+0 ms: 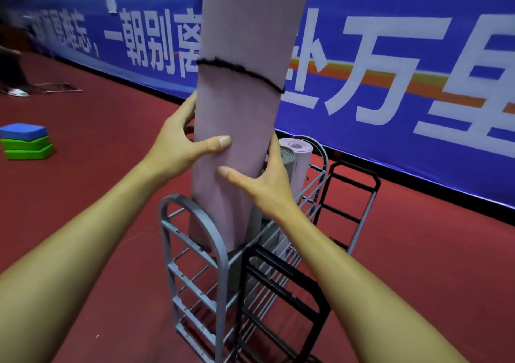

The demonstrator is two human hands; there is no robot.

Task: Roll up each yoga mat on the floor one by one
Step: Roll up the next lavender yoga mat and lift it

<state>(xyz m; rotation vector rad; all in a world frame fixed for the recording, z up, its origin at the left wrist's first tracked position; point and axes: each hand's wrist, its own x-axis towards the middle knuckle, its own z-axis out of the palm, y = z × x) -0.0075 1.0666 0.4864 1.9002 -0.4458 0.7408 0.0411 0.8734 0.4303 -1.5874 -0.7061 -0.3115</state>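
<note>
Now, mat: our rolled pink mat (245, 89) stands upright, its foot in the grey rack (195, 251).
Hands: our left hand (178, 145) and right hand (264, 181) clasp it, fingers wrapped round.
Risk: we think it could tip the rack.

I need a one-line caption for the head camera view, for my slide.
Both hands, left hand and right hand, hold a rolled pink yoga mat upright in a grey rack beside two stored mats.

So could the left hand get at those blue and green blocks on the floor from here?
Probably not: the left hand grips the rolled pink mat, and the blocks lie far off to the left across open floor.
</note>
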